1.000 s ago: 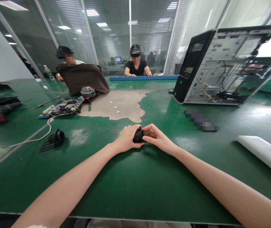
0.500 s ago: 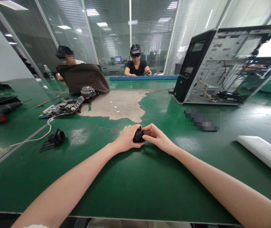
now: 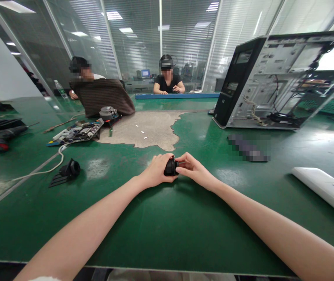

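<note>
Just past the middle of the green table [image 3: 167, 226], my left hand [image 3: 157, 171] is wrapped round a small black cylindrical part [image 3: 171, 167]. From the other side, my right hand [image 3: 194, 169] pinches the part's right end between thumb and fingers. The exact kind of the part cannot be made out, since my left palm covers much of it. Off to the left lies a similar black piece, a round-mouthed fitting with a slatted base [image 3: 69, 169], touched by neither hand.
On the left are a circuit board [image 3: 76, 132], a pale cable [image 3: 50, 168] and a red-black power tool [image 3: 0, 138]. An opened computer case [image 3: 243, 86] stands at right, near a white slab [image 3: 325, 189]. Two people [image 3: 169, 80] sit across the table behind a brown cloth-like panel [image 3: 102, 95].
Both my hands stay almost in place on the black part. Across the table, one person's hand has shifted slightly.
</note>
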`<action>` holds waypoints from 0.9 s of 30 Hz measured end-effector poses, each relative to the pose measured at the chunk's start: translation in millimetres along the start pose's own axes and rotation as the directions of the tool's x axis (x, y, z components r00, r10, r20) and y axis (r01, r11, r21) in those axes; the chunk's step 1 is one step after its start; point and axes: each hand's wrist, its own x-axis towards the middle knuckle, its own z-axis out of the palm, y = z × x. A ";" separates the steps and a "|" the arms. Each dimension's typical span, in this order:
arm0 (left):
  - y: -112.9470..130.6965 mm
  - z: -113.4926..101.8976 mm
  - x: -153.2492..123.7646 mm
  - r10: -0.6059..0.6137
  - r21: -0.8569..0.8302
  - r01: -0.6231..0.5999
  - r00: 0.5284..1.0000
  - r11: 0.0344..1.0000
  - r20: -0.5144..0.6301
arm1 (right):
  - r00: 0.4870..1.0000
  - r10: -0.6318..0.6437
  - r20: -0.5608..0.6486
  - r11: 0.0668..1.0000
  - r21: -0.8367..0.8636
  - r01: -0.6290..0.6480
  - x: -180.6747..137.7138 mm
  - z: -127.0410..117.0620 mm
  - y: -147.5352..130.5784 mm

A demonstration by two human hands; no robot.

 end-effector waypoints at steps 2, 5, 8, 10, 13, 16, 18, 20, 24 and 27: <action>0.4 -0.2 0.0 -0.001 -0.003 0.001 1.000 1.000 0.003 | 0.999 -0.009 -0.034 1.000 -0.019 0.008 0.6 1.7 0.1; 0.5 -0.7 0.2 -0.003 -0.002 0.003 1.000 1.000 0.011 | 0.999 0.011 -0.052 1.000 -0.019 -0.012 1.4 2.3 1.4; 0.0 -0.8 0.7 -0.004 -0.003 0.004 1.000 1.000 0.012 | 1.000 0.019 -0.007 1.000 0.010 -0.019 0.9 0.3 3.3; -0.3 -0.8 1.4 -0.011 -0.016 0.011 1.000 1.000 0.014 | 0.999 0.013 0.037 0.999 0.038 -0.014 0.0 -0.5 4.4; 0.1 -1.0 2.8 -0.042 -0.063 0.044 0.999 0.997 0.026 | 0.999 -0.006 0.046 0.998 0.067 0.003 -0.4 1.6 5.2; 1.1 -2.1 3.9 -0.105 -0.127 0.111 0.993 0.986 0.046 | 0.999 -0.003 -0.040 0.998 0.059 0.005 1.0 1.9 4.8; 1.8 -3.3 4.3 -0.151 -0.155 0.157 0.987 0.975 0.054 | 0.983 0.050 -0.175 0.999 0.017 -0.047 1.5 -3.8 4.4; 2.9 -4.4 5.2 -0.189 -0.157 0.194 0.981 0.968 0.045 | 0.932 0.117 -0.342 0.990 -0.028 -0.135 0.9 -14.0 4.1; 9.5 -4.7 9.2 -0.245 -0.127 0.249 0.968 0.960 0.048 | 0.895 0.215 -0.391 0.973 0.009 -0.230 -3.0 -29.0 0.8; 19.8 -4.2 11.0 -0.239 -0.118 0.249 0.966 0.961 0.095 | 0.929 0.267 -0.257 0.964 0.060 -0.260 -6.6 -24.0 -6.0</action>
